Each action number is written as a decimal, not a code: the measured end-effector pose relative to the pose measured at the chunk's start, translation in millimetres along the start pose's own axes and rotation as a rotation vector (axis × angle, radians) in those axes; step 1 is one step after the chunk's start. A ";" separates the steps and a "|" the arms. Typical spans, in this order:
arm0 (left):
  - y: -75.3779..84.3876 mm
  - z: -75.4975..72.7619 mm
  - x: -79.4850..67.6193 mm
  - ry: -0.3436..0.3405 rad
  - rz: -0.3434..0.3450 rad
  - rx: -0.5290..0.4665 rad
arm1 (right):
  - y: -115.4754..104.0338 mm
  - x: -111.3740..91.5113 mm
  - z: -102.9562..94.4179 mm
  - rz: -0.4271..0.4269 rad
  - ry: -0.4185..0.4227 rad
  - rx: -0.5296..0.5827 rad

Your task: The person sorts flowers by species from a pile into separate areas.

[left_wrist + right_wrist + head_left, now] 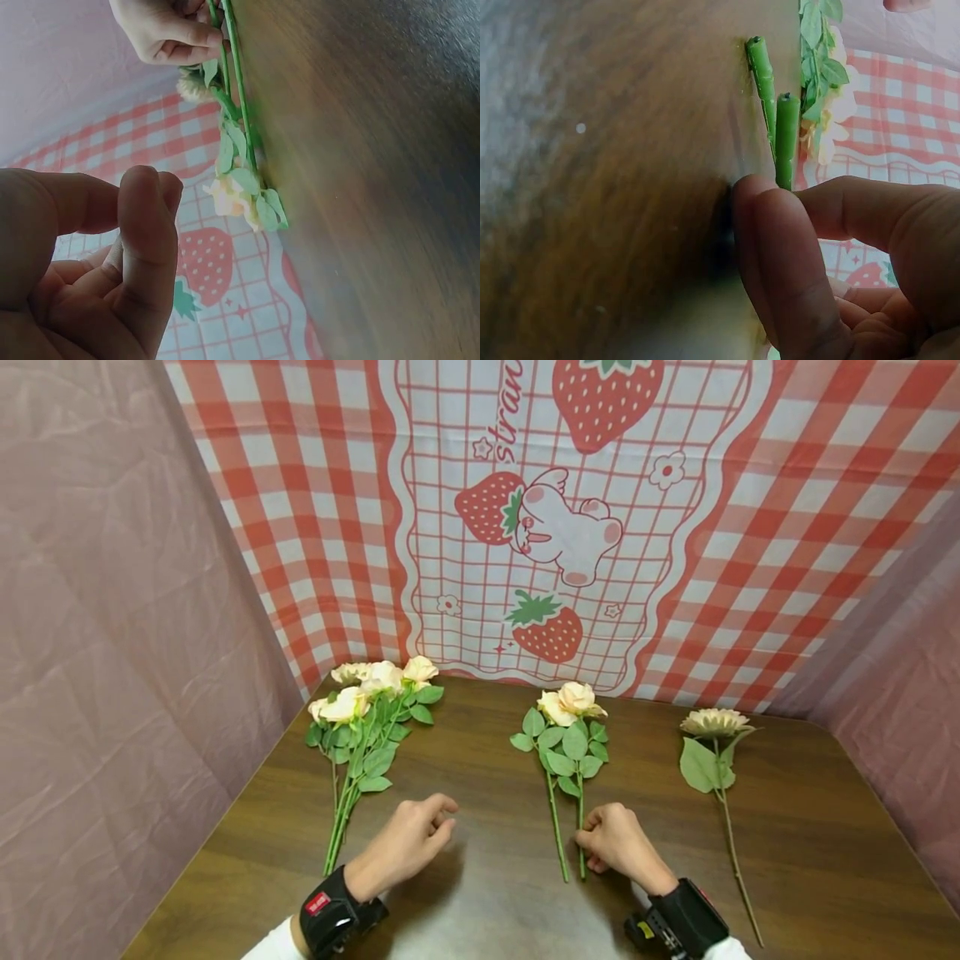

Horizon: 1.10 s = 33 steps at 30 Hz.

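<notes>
Two cream roses (566,703) with green leaves lie side by side in the middle of the brown table. My right hand (618,842) pinches the lower stem (786,135) of the right-hand rose between thumb and fingers; the cut end sticks out past the fingertips in the right wrist view. Beside it lies the other rose's stem (556,822). My left hand (405,839) hovers over the table, fingers loosely curled and holding nothing, between those roses and a bunch of cream flowers (360,718) on the left.
A single pale daisy-like flower (716,724) with a long brownish stem lies on the right of the table (480,760). Behind the table hangs a red-checked strawberry cloth (547,543). Pink curtains (112,610) flank both sides.
</notes>
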<state>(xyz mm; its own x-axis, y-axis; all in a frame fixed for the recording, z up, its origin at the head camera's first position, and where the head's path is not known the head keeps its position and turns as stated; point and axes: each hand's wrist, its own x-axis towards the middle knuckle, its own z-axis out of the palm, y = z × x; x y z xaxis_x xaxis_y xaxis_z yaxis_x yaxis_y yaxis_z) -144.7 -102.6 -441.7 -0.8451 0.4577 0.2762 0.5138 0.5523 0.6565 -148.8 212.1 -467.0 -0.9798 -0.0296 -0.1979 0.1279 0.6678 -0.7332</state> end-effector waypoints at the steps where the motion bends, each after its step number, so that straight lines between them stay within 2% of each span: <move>1: -0.1 -0.7 0.1 -0.001 -0.008 -0.002 | 0.0 -0.1 0.0 -0.002 0.002 -0.006; 9: -6.0 -11.0 1.2 0.038 -0.042 0.038 | 0.8 -0.5 0.4 -0.003 0.008 -0.054; 13: -14.9 -25.9 2.0 0.108 -0.087 0.084 | 1.4 -0.8 0.0 0.000 0.006 -0.052; 16: -22.8 -39.1 1.7 0.155 -0.142 0.118 | 1.5 -1.8 -1.0 -0.004 0.005 -0.052; 19: -31.8 -49.3 0.2 0.169 -0.196 0.166 | 1.4 -3.8 -2.0 -0.002 0.005 -0.052; 26: -53.7 -61.4 -4.1 0.212 -0.311 0.341 | -1.1 -10.4 -2.6 0.003 0.031 0.020; 30: -67.0 -67.4 -3.0 0.215 -0.374 0.395 | -5.7 -14.1 -4.4 -0.047 0.087 0.096; 33: -78.4 -71.6 -4.3 0.178 -0.441 0.430 | -9.1 -18.4 -5.0 -0.096 0.081 0.130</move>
<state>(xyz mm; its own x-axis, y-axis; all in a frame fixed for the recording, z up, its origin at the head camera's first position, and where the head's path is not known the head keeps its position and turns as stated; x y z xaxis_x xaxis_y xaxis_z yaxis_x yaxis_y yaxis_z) -191.9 -197.8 -444.2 -0.9833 0.0217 0.1808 0.0946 0.9093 0.4052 -132.7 210.3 -453.5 -0.9970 -0.0253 -0.0737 0.0468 0.5629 -0.8252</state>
